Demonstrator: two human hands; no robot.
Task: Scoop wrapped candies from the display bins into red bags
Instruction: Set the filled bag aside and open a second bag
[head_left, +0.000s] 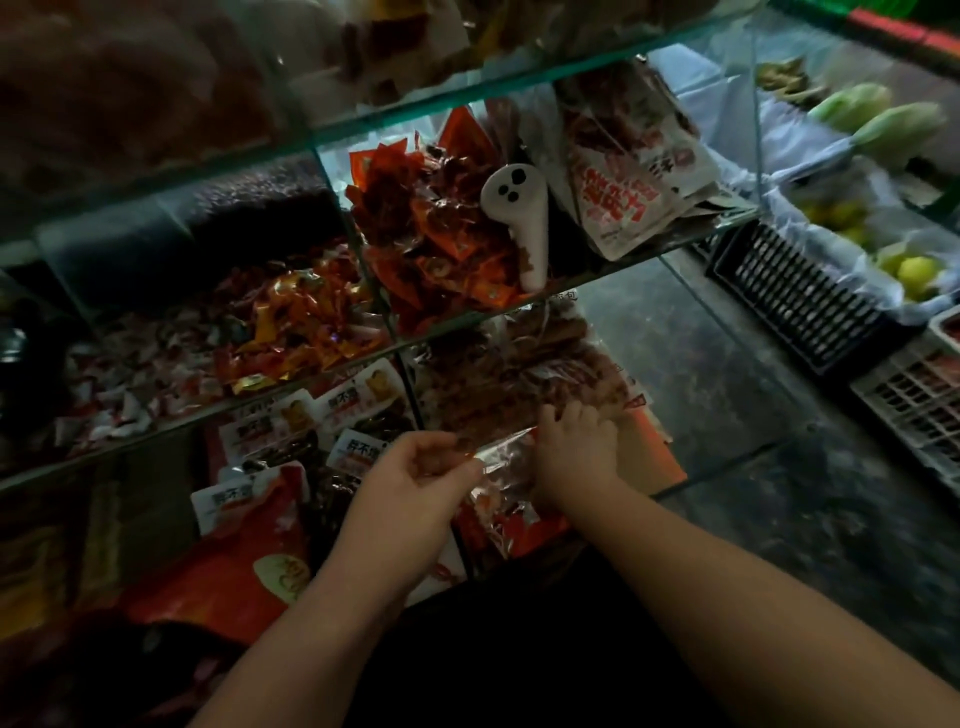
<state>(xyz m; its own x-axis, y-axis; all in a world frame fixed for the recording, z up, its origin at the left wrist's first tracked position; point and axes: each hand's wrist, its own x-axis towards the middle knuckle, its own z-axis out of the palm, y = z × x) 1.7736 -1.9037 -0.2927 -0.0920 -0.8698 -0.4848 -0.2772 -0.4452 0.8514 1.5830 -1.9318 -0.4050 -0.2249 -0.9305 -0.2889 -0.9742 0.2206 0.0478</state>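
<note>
**Get the bag mouth wide before loading**

Down and left of my left hand lies a red pack (228, 566), which plays no part in this step. My left hand (415, 470) pinches the near edge of the bag (506, 462) between thumb and fingertips. The thin film stretches across to my right hand (574, 449), just beside it. I see that hand from the back, fingers bent down over the film's far side. Whether it grips the film or a packet I cannot tell.

The candies (519, 374), brownish wrapped pieces, are heaped in the bin just beyond my right fingertips, under the glass shelf (467, 322). Well above both hands, a white scoop (519, 223) stands in the next bin up, untouched.

I judge this to be the opening of the bag, with nothing loaded yet. To do it well, I would keep the left pinch firm on the pads. I would draw the hands apart only until the mouth gapes, then hold that mouth low against the heap so pieces slide in. The film looks slick and the light is dim, so I would go slowly.
</note>
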